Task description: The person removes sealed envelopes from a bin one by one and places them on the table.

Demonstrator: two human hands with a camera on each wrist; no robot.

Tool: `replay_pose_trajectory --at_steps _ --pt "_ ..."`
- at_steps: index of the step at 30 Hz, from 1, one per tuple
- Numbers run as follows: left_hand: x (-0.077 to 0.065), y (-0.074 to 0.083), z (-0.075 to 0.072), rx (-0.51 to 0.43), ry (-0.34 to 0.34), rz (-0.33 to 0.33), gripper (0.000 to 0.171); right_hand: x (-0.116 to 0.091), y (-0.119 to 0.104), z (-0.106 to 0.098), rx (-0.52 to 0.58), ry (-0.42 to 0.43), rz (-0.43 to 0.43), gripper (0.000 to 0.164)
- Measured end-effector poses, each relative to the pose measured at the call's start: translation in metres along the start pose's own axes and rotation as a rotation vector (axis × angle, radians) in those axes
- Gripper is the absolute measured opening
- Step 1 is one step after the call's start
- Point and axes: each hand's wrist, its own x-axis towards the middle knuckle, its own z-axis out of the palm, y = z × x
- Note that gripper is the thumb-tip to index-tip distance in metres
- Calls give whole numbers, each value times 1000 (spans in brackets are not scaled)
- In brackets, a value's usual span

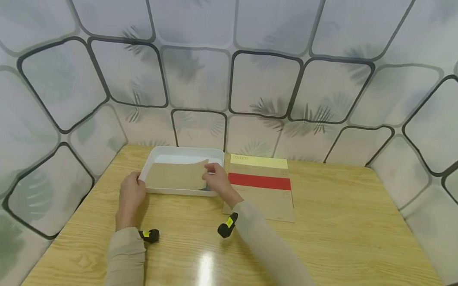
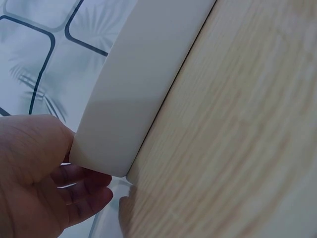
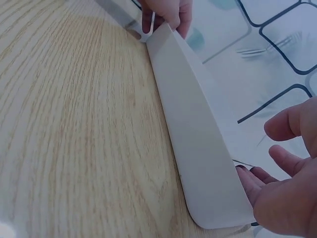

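A shallow white tray (image 1: 183,192) sits on the table with a brown paper sheet or envelope (image 1: 173,176) lying inside. My left hand (image 1: 131,194) grips the tray's near left corner; in the left wrist view its fingers wrap around the corner. My right hand (image 1: 219,180) is inside the tray's right end, at the paper's right edge, where the far right corner tilts up. In the right wrist view its fingers (image 3: 280,158) are spread apart beside a thin edge, with nothing pinched between them. A dark bluish bit (image 1: 201,188) shows under the paper's near right corner.
Right of the tray, overlapping envelopes lie flat: a yellow one (image 1: 259,161), a red one (image 1: 259,181) and a brown one (image 1: 262,204). They rest on a wooden table (image 1: 344,235). Patterned fabric (image 1: 201,76) hangs behind the table and along both sides.
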Motion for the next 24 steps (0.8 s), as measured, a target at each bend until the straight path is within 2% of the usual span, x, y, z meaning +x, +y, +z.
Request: replay_pose_trajectory --at_steps 6,10,13,15,24 --pt "-1 -1 -1 -12 -19 -5 41 6 -3 3 146 -4 79 49" --pt "0 -1 -1 -17 -23 -19 41 11 -6 6 371 -6 135 62" --pt "1 -1 0 -22 -24 -33 41 14 -5 6 495 -19 168 69" --pt "2 -1 0 -22 -24 -33 41 16 -2 5 522 -35 179 68" --pt "2 -1 1 -18 -25 -33 41 23 6 4 576 -130 152 42"
